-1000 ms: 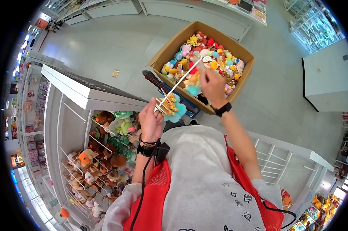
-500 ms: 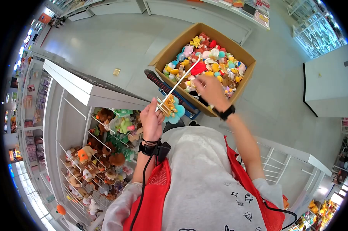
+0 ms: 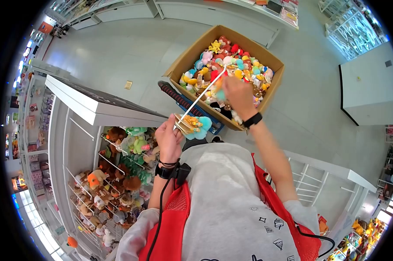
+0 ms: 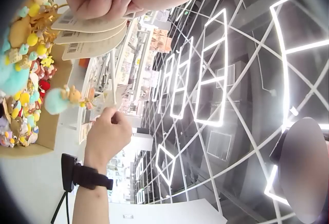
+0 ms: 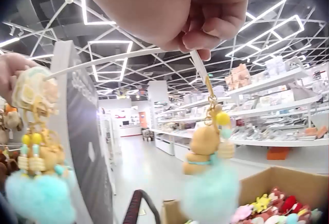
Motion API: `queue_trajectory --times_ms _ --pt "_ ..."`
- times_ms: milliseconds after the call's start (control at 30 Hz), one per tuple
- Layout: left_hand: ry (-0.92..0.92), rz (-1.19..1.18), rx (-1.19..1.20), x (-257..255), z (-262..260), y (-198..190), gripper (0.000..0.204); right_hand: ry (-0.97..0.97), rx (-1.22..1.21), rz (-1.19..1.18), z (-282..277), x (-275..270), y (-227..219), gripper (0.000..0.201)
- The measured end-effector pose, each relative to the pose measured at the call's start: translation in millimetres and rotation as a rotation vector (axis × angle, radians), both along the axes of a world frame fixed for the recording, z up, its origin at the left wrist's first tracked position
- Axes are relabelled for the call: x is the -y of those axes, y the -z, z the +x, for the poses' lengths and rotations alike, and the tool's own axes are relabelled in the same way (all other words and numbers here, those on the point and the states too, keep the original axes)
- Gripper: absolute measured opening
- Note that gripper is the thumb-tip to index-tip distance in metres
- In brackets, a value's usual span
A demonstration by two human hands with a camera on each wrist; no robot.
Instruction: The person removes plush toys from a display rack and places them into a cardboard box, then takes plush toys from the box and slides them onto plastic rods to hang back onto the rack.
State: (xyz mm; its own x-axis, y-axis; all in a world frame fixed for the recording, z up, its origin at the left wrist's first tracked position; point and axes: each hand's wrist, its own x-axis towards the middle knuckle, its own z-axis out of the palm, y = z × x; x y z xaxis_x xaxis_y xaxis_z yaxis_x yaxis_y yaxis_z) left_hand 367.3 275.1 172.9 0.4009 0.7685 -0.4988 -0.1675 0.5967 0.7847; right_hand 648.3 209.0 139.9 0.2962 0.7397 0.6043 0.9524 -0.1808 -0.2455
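My left hand (image 3: 168, 138) grips the near end of a white rod (image 3: 200, 96), where several tagged charms (image 3: 195, 126) with orange figures and pale-blue fluff hang. In the left wrist view their cards (image 4: 92, 47) overlap below the curled fingers. At the rod's far end, my right hand (image 3: 239, 93) pinches the tag (image 5: 199, 67) of a single charm (image 5: 208, 183), which dangles under the fingers in the right wrist view. How the tag meets the rod tip is hidden by the fingers.
A cardboard box (image 3: 272, 93) full of small plush toys stands on the floor beyond the hands. Left of it is a dark-wrapped handle (image 3: 174, 93). A white display unit (image 3: 118, 114) with hanging plush toys stands at the left; bare hooks (image 3: 309, 182) are at lower right.
Half a second ago no charm showed at my right hand; now one hangs from it, near the rod's far end. My left hand still grips the rod, its charms turned slightly.
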Motion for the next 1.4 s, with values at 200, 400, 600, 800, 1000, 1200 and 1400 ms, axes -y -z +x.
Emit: queue_trajectory --times_ms 200,400,600,800,1000,1200,1400 --pt "-0.033 0.009 -0.017 3.5 -4.0 8.8 0.031 0.227 -0.38 0.014 72.0 -21.6 5.4 0.023" --pt "-0.063 0.009 -0.015 1.2 -6.5 6.6 0.033 -0.179 -0.685 -0.326 -9.8 2.3 5.8 0.025" --pt "-0.034 -0.004 -0.007 3.0 1.3 0.8 0.034 -0.575 -0.643 -0.239 -95.2 19.3 -19.4 0.022" --pt "-0.02 -0.003 -0.004 4.9 -0.5 0.3 0.033 -0.424 -0.174 -0.108 -67.1 21.0 -9.7 0.009" --pt "-0.031 -0.003 -0.001 6.1 -5.4 -0.5 0.032 0.093 -0.119 0.154 19.8 -8.0 -5.8 0.014" --pt "-0.03 0.016 0.011 4.6 -11.3 2.2 0.036 0.276 -0.491 -0.158 55.9 -22.4 18.3 0.039" --pt "-0.032 -0.004 0.068 -2.4 -11.4 -5.3 0.031 -0.405 -0.733 -0.258 -54.8 18.5 -10.9 0.03"
